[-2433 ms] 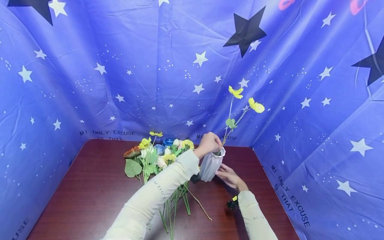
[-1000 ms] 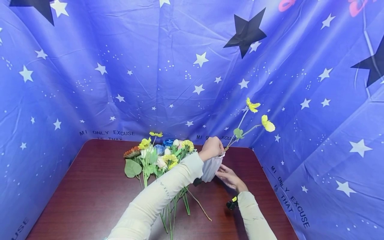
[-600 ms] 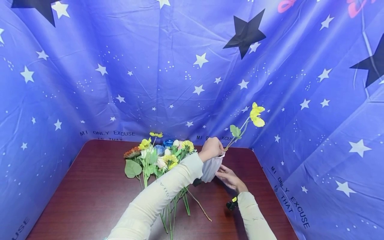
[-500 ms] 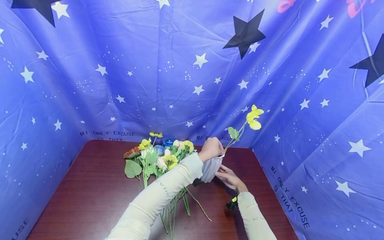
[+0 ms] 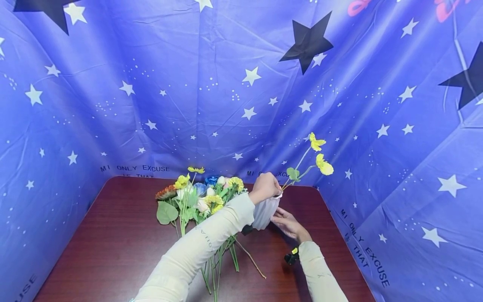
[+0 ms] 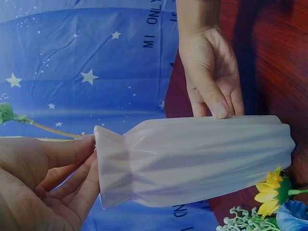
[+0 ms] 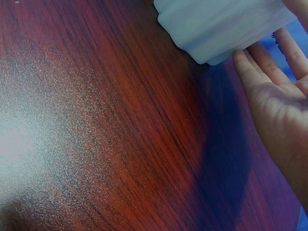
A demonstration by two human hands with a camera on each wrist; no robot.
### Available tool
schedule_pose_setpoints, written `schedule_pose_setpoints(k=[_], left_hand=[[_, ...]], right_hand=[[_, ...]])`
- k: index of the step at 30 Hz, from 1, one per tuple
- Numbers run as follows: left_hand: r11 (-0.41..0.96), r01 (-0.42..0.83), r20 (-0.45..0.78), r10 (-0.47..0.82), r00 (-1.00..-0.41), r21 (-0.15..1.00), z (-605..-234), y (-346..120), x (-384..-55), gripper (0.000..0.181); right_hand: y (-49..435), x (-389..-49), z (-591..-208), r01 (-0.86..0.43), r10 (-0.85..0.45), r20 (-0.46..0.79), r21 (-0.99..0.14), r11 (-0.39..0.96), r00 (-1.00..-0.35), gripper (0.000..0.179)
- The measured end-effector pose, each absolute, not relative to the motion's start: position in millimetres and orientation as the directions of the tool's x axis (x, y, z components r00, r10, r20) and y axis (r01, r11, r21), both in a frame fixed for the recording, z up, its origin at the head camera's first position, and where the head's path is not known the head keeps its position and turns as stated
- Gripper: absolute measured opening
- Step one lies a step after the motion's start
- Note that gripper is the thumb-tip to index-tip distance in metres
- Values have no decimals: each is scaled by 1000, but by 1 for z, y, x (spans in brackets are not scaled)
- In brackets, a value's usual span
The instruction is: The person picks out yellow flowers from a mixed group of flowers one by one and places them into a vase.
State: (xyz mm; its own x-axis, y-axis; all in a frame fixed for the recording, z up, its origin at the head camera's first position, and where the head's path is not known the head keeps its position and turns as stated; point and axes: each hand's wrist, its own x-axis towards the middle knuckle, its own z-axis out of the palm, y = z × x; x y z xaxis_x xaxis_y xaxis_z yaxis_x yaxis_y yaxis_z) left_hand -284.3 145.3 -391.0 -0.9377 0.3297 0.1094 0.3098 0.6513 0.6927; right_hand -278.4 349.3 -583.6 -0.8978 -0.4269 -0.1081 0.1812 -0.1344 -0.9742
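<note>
A white fluted vase (image 5: 266, 212) stands on the table, leaning slightly right in the head view. At its mouth, my left hand (image 5: 266, 185) pinches a stem between thumb and fingers. This branching stem carries two yellow flowers (image 5: 324, 164) and a green leaf (image 5: 293, 174), slanting up to the right. In the left wrist view, the left fingertips (image 6: 86, 142) sit right at the rim, with the stem (image 6: 53, 130) beside it. My right hand (image 5: 288, 223) touches the vase's lower right side, its fingers fairly straight, thumb (image 6: 220, 109) along the wall. The stem's lower end is hidden.
Left of the vase lies a pile of artificial flowers (image 5: 203, 201), with long green stems (image 5: 215, 272) running toward the near side. One brown stem (image 5: 250, 258) sticks out right. A small black object (image 5: 291, 256) is by the right sleeve. Starry blue cloth (image 5: 226, 84) encloses the table (image 5: 124, 243).
Since the oldest frame, my left hand has shifted slightly right and down over the mouth. The yellow flowers have lowered, tilted right and turned about their stem. My right hand has stayed put.
</note>
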Motion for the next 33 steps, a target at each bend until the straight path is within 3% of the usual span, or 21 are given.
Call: schedule_pose_setpoints(k=[7,22,33], left_hand=[[623,319,114,347,-931,714,-390,142,-284,10],[669,261,-1,365,-931,696,-377,137,-290,5],[575,169,-56,353,-934,800,-363,123,-302,9]], right_hand=[[350,-278,-583,177,-420,-111,-977,-120,-901,74],[350,-279,-585,170,-433,-93,-975,-144,-897,76],[349,-278,-583,177,-414,-119,-978,-105,-902,77]])
